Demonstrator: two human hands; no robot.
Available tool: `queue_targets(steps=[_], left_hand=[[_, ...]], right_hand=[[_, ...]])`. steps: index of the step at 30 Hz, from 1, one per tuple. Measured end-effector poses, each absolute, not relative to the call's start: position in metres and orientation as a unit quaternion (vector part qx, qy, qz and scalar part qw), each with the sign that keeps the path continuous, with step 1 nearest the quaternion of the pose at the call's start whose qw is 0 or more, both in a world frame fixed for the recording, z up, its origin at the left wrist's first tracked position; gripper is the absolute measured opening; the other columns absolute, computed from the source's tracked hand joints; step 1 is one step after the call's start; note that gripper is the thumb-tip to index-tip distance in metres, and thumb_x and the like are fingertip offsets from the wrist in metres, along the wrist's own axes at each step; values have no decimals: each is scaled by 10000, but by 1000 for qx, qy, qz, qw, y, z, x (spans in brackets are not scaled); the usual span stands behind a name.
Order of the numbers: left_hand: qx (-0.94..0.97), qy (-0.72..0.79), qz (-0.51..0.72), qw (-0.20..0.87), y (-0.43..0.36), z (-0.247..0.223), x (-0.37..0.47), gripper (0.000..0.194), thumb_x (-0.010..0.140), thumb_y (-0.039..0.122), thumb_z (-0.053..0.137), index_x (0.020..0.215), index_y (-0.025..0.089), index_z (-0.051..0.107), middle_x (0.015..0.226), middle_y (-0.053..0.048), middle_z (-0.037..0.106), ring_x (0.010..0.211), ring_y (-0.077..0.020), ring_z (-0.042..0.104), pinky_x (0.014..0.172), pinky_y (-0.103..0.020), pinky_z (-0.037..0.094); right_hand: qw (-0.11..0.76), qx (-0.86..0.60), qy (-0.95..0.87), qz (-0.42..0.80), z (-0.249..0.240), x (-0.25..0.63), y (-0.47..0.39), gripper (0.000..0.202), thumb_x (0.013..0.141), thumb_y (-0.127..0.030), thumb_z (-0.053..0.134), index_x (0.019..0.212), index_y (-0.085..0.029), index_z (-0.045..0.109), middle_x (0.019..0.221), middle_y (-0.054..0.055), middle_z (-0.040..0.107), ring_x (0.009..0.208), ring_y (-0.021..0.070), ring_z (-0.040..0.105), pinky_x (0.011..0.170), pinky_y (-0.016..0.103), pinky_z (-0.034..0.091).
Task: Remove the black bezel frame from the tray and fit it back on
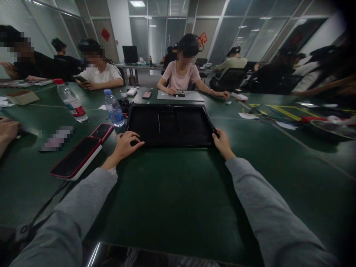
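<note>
A black, shallow rectangular tray-like panel (191, 128) lies on the green table in front of me, with a raised rim and two thin light lines inside. My right hand (222, 142) is closed round its right edge near the front corner. At the front left corner is my left hand (126, 144), its thumb stretched along the near rim and its fingers curved apart from it. Whether the left fingertips press on the rim is hard to see.
Left of the panel stand a blue-capped water bottle (114, 109) and a red-capped bottle (72, 102). Red-cased phones (78, 155) lie near my left forearm. Opposite sits a person in pink (182, 72) at a grey board (194, 96). Cables (275, 111) and a dark bowl (330, 129) are right.
</note>
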State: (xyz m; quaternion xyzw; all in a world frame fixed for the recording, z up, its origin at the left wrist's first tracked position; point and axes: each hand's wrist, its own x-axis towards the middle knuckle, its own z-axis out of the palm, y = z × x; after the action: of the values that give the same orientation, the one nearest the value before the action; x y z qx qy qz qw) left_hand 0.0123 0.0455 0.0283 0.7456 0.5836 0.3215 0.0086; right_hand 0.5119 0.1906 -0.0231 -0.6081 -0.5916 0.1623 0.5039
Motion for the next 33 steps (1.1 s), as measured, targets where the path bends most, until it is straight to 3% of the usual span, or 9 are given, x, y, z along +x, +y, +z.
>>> queue_targets(steps=[4, 6, 9, 15, 22, 33], left_hand=[[615, 655, 438, -41, 57, 22, 6, 359, 936, 433, 647, 1223, 229, 717, 1444, -133, 621, 1395, -334, 506, 1177, -512, 354], [549, 696, 463, -10, 64, 16, -2, 444, 926, 410, 652, 1311, 191, 681, 1385, -158, 658, 1278, -318, 611, 1128, -476, 431], [501, 729, 459, 81, 72, 8, -16, 435, 925, 414, 649, 1270, 159, 717, 1235, -156, 743, 1089, -301, 716, 1036, -455, 516], [510, 734, 442, 77, 87, 10, -14, 461, 828, 471, 747, 1177, 171, 781, 1059, -140, 797, 992, -320, 745, 968, -454, 551], [527, 731, 430, 62, 114, 13, 0, 343, 897, 383, 632, 1127, 173, 777, 1130, -125, 787, 1079, -308, 725, 1013, -436, 523], [491, 707, 489, 142, 124, 0, -10, 368, 834, 333, 737, 1149, 145, 719, 1186, -144, 750, 1053, -264, 726, 998, -401, 555]], right_hand=[[506, -607, -589, 171, -26, 513, 195, 515, 816, -446, 646, 1260, -186, 647, 1226, 159, 703, 1168, 315, 648, 1105, 523, 477], [512, -600, -591, 168, -27, 513, 196, 518, 816, -460, 645, 1262, -196, 650, 1235, 149, 703, 1190, 314, 638, 1116, 524, 469], [513, -601, -589, 168, -28, 513, 196, 517, 825, -462, 638, 1269, -197, 643, 1249, 156, 695, 1217, 322, 629, 1132, 538, 451], [516, -619, -571, 154, -25, 518, 194, 473, 833, -394, 600, 1252, -182, 660, 1245, 167, 699, 1201, 320, 642, 1138, 535, 446], [503, -636, -572, 123, -24, 524, 195, 474, 833, -348, 583, 1261, -177, 690, 1194, 155, 725, 1153, 322, 664, 1104, 537, 480], [510, -625, -574, 140, -31, 538, 204, 531, 803, -313, 631, 1311, -170, 690, 1231, 135, 729, 1147, 307, 679, 1091, 527, 504]])
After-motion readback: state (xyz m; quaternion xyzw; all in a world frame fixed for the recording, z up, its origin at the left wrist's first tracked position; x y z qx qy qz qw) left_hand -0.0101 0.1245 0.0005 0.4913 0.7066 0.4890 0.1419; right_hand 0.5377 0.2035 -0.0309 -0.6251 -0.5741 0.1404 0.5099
